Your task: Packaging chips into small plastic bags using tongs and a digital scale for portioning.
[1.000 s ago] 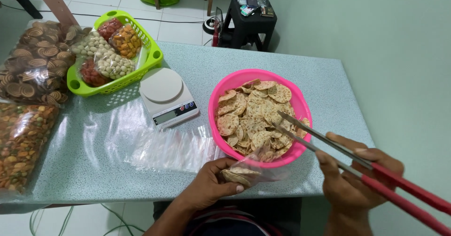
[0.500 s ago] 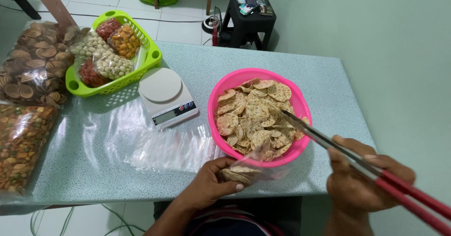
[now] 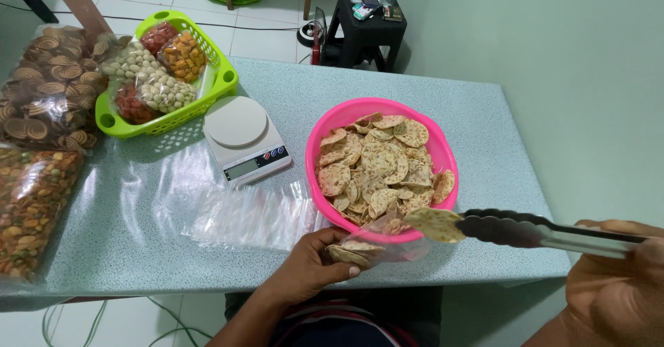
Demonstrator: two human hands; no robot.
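Note:
A pink bowl full of round speckled crackers stands on the table. My left hand holds a small clear plastic bag with a few crackers in it, at the bowl's near edge. My right hand, at the lower right, grips metal tongs with dark tips. The tongs pinch one cracker just above the bag's mouth, over the bowl's near rim.
A white kitchen scale sits left of the bowl, with a stack of empty clear bags in front of it. A green basket of packed snacks and two large snack bags fill the left side. A black stool stands beyond the table.
The tongs were over the crackers in the bowl; they have closed on one cracker and swung back toward me, level above the bag. My left hand has stayed put.

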